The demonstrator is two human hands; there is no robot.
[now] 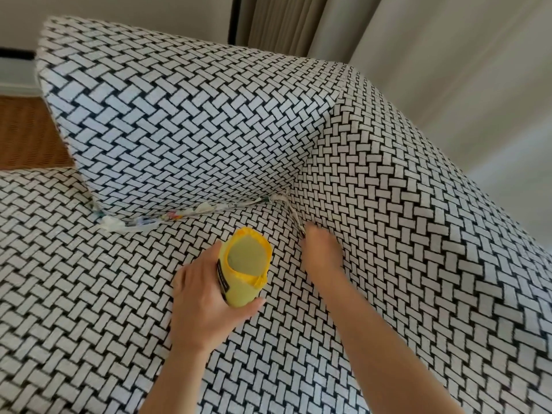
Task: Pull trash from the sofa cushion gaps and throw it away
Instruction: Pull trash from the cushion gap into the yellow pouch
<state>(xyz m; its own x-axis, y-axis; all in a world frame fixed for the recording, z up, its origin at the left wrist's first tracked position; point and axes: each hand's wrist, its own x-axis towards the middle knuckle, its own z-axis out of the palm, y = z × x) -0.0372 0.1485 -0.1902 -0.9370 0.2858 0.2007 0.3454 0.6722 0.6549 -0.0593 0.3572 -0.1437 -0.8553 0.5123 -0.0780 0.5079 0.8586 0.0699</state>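
My left hand (203,297) grips a small yellow bin (243,270) lined with a yellow bag, mouth facing up, over the sofa seat (89,294). My right hand (321,252) reaches to the gap between the seat and the backrest (418,204). Its bunched fingertips meet the end of a thin white strip of trash (294,218) sticking out of that gap. More trash lines the gap under the side cushion (179,121): white wrappers (115,225), coloured scraps (171,217) and a crumpled white piece (204,209).
The whole sofa wears a black-and-white woven-pattern cover. A brown wicker surface (27,132) shows past the cushion at the left. Pale curtains (448,55) hang behind the backrest.
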